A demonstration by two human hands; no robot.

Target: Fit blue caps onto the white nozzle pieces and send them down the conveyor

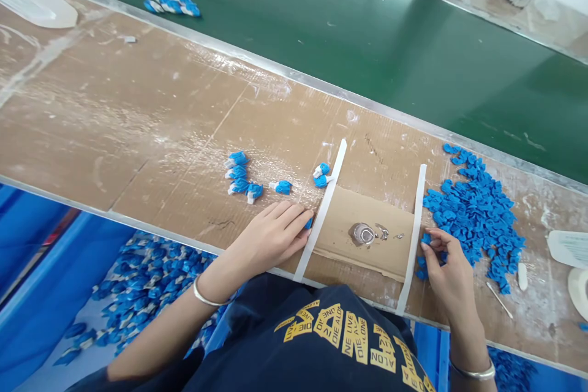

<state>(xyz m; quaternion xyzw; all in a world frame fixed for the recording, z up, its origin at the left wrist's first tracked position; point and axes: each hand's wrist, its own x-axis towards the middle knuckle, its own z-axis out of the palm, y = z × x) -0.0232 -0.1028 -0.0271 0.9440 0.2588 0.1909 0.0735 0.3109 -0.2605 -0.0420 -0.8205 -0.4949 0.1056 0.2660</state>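
My left hand (pixel 285 229) is closed by the left strip of white tape (pixel 321 214), its fingers around a small blue-and-white piece that is mostly hidden; a bit of blue (pixel 309 223) shows at the fingertips. Beside the heap of small blue pieces (pixel 478 214), my right hand (pixel 446 263) pinches one blue piece (pixel 426 237) between thumb and forefinger. Between the hands lies a cardboard sheet (pixel 335 214) with a wet-looking clear blob (pixel 364 234) on it. Two blue-and-white pieces (pixel 322 175) touch the left tape, and several more (pixel 237 173) lie further left.
Behind the brown worktop (pixel 169 98) runs a green belt (pixel 294 24) carrying a cluster of blue-and-white pieces (pixel 172 0). Below the front edge, a blue bin (pixel 59 282) holds many similar pieces. A cotton swab (pixel 500 300), a white oval piece (pixel 522 276) and a tape roll (pixel 579 293) lie right.
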